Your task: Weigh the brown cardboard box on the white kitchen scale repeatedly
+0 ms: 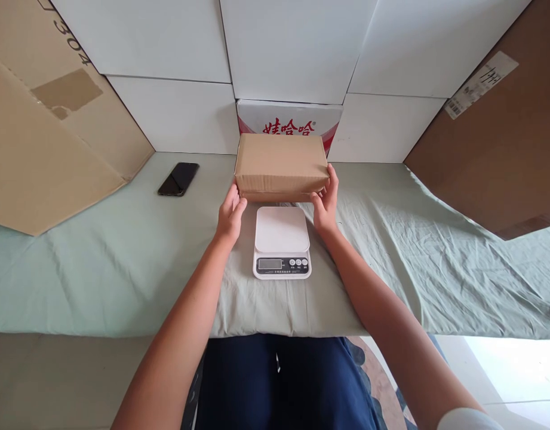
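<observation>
A closed brown cardboard box [281, 156] is between my two hands, behind the scale. My left hand [231, 215] grips its lower left corner, thumb toward the front and some fingers hidden. At the lower right corner, my right hand [326, 200] holds the box with fingers along its side and thumb at the front. Whether the box rests on the cloth or is slightly raised I cannot tell. Just in front of it lies a white digital kitchen scale [282, 239] with a bare platform, a blank-looking display and several buttons facing me.
A black smartphone [178, 179] lies on the pale green cloth [122, 263] to the left. Behind the box stands a white carton with red lettering [288, 122], against white panels [297, 48]. Large cardboard sheets flank the table at left [55, 143] and right [498, 143].
</observation>
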The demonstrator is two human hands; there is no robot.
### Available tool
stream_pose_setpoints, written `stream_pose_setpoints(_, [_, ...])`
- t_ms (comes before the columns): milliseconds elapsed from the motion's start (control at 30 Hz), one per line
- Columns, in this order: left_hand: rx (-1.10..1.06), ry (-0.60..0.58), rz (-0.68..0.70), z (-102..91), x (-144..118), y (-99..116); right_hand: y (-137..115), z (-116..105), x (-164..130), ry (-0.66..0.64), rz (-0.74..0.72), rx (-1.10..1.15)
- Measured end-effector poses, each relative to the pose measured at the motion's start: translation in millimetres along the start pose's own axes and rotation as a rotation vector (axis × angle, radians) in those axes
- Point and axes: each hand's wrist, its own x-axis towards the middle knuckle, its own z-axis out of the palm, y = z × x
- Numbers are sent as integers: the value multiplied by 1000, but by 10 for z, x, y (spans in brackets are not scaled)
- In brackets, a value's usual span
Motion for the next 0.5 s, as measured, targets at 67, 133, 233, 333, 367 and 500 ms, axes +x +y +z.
stream_pose_setpoints(67, [17,11,37,9,-79,66,-93,-21,-64,0,-24,-30])
stream_pose_setpoints(133, [39,29,74,20,-165,122,-183,-54,-159,8,-41,-40])
stream_pose_setpoints(233, [48,62,131,44,-312,195,-307,-131,-327,22,-48,-39])
stream_pose_setpoints(333, [61,71,128,61,-508,272,-418,-233,-496,35,-41,-35])
stream_pose_setpoints(367, [70,67,116,60,-587,298,-450,-268,-552,39,-38,-31])
stream_pose_setpoints(500, [85,56,92,22,-899,380,-528,-391,-778,18,4,-16])
